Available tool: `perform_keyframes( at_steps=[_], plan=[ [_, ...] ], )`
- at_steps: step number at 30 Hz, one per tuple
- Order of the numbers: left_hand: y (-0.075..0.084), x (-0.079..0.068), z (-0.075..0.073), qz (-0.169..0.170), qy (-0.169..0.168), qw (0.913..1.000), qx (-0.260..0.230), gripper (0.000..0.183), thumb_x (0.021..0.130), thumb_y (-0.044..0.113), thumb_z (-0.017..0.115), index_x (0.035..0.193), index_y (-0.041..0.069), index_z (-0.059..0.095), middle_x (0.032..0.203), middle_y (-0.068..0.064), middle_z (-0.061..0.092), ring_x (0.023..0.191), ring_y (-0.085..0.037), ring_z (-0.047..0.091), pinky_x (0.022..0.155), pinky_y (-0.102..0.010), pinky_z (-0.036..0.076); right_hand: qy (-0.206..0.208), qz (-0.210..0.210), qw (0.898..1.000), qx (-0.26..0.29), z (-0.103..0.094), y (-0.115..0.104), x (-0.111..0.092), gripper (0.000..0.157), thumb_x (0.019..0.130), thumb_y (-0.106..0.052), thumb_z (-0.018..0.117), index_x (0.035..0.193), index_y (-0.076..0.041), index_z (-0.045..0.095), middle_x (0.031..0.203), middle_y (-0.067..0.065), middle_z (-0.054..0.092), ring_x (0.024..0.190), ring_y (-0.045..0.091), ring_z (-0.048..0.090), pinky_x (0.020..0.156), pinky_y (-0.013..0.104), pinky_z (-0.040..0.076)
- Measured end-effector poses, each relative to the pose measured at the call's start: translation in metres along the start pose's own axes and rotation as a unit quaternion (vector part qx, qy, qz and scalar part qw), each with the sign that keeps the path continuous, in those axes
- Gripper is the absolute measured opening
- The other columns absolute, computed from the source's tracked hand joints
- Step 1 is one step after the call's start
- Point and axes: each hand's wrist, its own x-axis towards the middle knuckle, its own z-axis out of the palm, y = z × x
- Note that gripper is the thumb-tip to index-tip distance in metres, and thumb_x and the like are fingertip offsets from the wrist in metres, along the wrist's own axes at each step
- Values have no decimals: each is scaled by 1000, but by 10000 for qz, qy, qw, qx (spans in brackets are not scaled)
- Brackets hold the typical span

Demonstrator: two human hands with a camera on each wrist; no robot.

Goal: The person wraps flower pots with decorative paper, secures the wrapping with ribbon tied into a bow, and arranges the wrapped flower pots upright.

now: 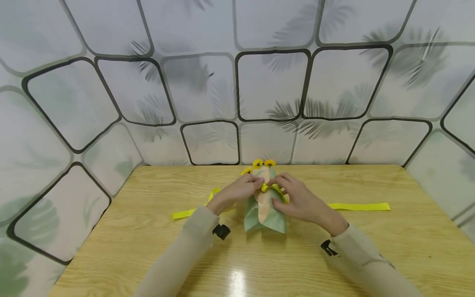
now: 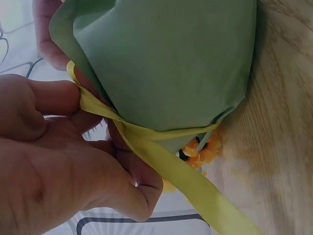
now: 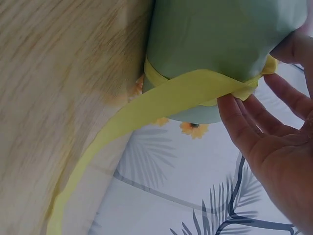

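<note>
A bouquet wrapped in green paper (image 1: 275, 218), with a peach strip (image 1: 264, 208) down its front, lies on the table, flowers pointing away. Yellow ribbon (image 2: 168, 169) circles it and meets in a small knot (image 1: 264, 187) on top. My left hand (image 1: 241, 189) pinches a short piece of ribbon beside the knot between thumb and finger. From the other side my right hand (image 1: 298, 200) holds the ribbon with curled fingers; in the right wrist view its fingertips (image 3: 227, 105) are on the band, with the thumb against the paper.
Yellow-orange flowers (image 1: 270, 163) show past the far end of the wrap. One ribbon tail (image 1: 183, 214) lies on the wooden table (image 1: 148, 255) to the left, another tail (image 1: 360, 206) to the right. A patterned curtain (image 1: 272, 86) stands behind the table's far edge.
</note>
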Motion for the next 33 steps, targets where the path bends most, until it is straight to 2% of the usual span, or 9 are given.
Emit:
perform_keyframes(
  at_steps=[6,13,15,17,19,22,23,28,33],
  plan=[
    [0,-1,-1,-135,6,9995,-290,42,113,29,36,100,3,67,81,-1,50,80,-13,44,76,-28,38,393,209,9990,66,5,-2,0,12,99,-7,67,110,-7,70,109,7,67,93,18,68,75,30,62],
    [-2,-4,2,65,66,9997,-221,43,111,36,42,95,6,67,67,3,40,63,-10,34,62,-24,31,1091,94,9917,-677,15,-9,4,9,89,-5,79,96,-8,74,96,6,71,74,13,63,61,27,54],
    [-1,-6,5,162,120,9996,215,46,108,42,49,90,4,65,64,2,35,58,-11,31,58,-26,29,1157,27,9889,-926,17,-10,4,10,87,-4,80,94,-8,73,93,5,70,72,12,62,60,25,52],
    [1,-9,9,178,286,9948,963,50,103,52,55,98,3,67,72,-1,45,64,-14,39,63,-32,38,1181,-14,9872,-1074,18,-10,4,10,87,-3,80,93,-8,73,92,6,70,71,14,63,60,26,52],
    [3,-12,14,128,487,9850,1651,59,97,59,60,112,2,67,93,-9,57,82,-22,53,77,-48,47,1164,-15,9861,-1187,19,-10,4,10,87,-2,79,92,-7,72,91,6,70,71,15,64,60,27,54],
    [4,-15,21,0,726,9735,2170,72,92,66,63,131,6,62,129,-16,54,116,-34,51,93,-70,40,1148,-62,9861,-1197,19,-10,3,10,87,1,77,93,-6,72,91,6,69,73,16,65,62,29,55],
    [4,-15,22,-12,752,9741,2132,70,91,65,65,129,6,62,130,-17,54,117,-36,51,94,-69,41,1134,-82,9864,-1185,19,-10,3,8,89,0,76,93,-6,72,91,6,69,73,16,65,62,28,55],
    [-1,-15,20,-137,660,9838,1664,50,89,54,74,112,12,61,118,-9,52,101,-24,49,74,-36,43,1138,-114,9900,-823,17,-10,3,10,88,1,77,94,-6,73,91,5,69,73,13,63,60,29,55],
    [-3,-15,19,-191,603,9872,1466,53,87,53,76,121,14,62,118,-6,51,105,-22,47,78,-33,43,1205,-78,9917,-438,14,-8,3,13,85,4,78,92,-7,74,91,5,69,75,14,67,63,28,60]
  ],
)
